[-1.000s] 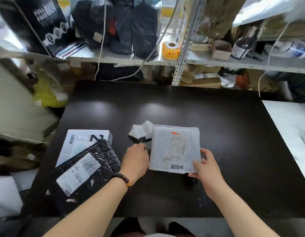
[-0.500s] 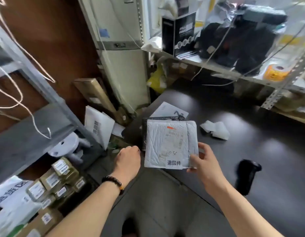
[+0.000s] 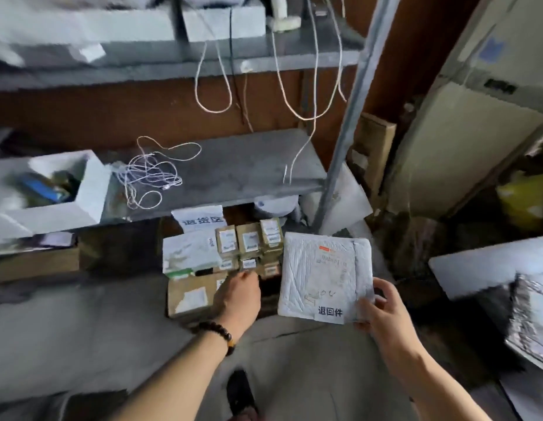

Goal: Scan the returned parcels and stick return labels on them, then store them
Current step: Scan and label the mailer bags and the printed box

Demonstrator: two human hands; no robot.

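Observation:
My right hand (image 3: 382,311) grips the lower right corner of a white padded parcel (image 3: 322,275), which carries a shipping label and a white return label (image 3: 330,312) along its bottom edge. I hold it in the air above the floor, in front of a low metal shelf. My left hand (image 3: 241,296), with a bead bracelet on the wrist, reaches toward the stored parcels below the shelf with its fingers curled and nothing in them. There, several small brown boxes (image 3: 249,241) with white labels sit beside a larger cardboard box (image 3: 192,296) and a white box (image 3: 188,253).
A paper sign (image 3: 202,220) hangs from the grey shelf board (image 3: 233,168), which holds a tangle of white cable (image 3: 151,174) and a white tray (image 3: 51,189). A steel upright (image 3: 346,123) stands just right of the stack. The dark table's corner with a silver mailer (image 3: 531,317) is at right.
The view has swung left from the table to the shelf. My right hand carried the white parcel along, and my left hand has reached forward toward the stored boxes.

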